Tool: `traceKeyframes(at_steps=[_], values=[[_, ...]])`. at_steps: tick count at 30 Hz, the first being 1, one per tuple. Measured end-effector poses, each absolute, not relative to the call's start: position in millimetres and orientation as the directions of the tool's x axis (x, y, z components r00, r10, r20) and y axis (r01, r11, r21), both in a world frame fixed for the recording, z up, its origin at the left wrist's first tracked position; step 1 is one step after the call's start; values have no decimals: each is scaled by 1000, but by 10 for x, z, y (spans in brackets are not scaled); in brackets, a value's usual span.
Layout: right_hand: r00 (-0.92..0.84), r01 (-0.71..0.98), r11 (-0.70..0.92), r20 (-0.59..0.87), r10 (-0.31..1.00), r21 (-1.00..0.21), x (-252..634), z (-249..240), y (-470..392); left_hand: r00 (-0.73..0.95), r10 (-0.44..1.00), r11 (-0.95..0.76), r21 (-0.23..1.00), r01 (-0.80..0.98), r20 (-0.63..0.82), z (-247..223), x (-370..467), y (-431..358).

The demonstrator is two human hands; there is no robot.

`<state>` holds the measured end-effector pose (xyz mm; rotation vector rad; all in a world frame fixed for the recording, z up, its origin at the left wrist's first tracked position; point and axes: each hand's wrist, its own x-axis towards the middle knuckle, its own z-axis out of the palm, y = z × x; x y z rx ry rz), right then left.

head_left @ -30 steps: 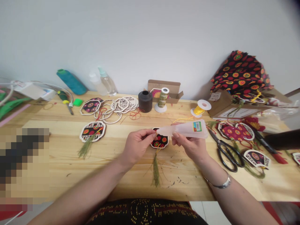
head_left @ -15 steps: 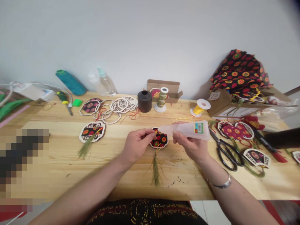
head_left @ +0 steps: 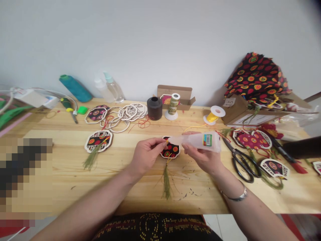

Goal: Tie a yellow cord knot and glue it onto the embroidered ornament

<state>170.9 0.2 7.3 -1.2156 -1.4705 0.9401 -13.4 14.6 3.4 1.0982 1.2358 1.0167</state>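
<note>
right hand (head_left: 207,160) grips barcoded bottle (head_left: 197,140); carton (head_left: 231,115): "3025"

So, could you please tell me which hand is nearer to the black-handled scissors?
The right hand: it holds the translucent bottle just left of the scissors. The left hand is farther left, by the tasselled ornament.

Pale wooden desk (head_left: 67,170), grained | landmark: black spool (head_left: 154,109) | just right of it: olive thread spool (head_left: 172,108) | farther right: yellow thread spool (head_left: 212,117) | far right, nearer the viewer: black scissors (head_left: 235,152) | just left: lattice-cut frames (head_left: 134,112) | far left: screwdriver (head_left: 66,104) | left, nearer: tasselled ornament (head_left: 93,140) | nearer, slightly right: black-and-red ornament (head_left: 172,151)
</note>
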Motion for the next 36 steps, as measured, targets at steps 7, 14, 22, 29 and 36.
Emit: traceKeyframes(at_steps=[7, 14, 22, 29, 36], values=[[-36, 194, 187, 184, 982, -963, 1712, 84, -5, 88, 978, 191, 982, 0, -191, 29, -133, 156], [-79, 188, 153, 141, 987, -970, 1694, 93, -8, 115, 979, 170, 985, 0, -169, -13, -127, 147], [-64, 204, 207, 198, 978, -957, 1714, 96, -6, 116, 979, 168, 986, 16, -169, -8, -143, 151], [-56, 237, 243, 237, 970, -941, 1730, 69, 11, 120, 967, 228, 973, -25, -224, -17, -151, 158], [-72, 176, 222, 212, 975, -959, 1699, 60, -9, 131, 966, 226, 974, -23, -221, -16, -146, 152]])
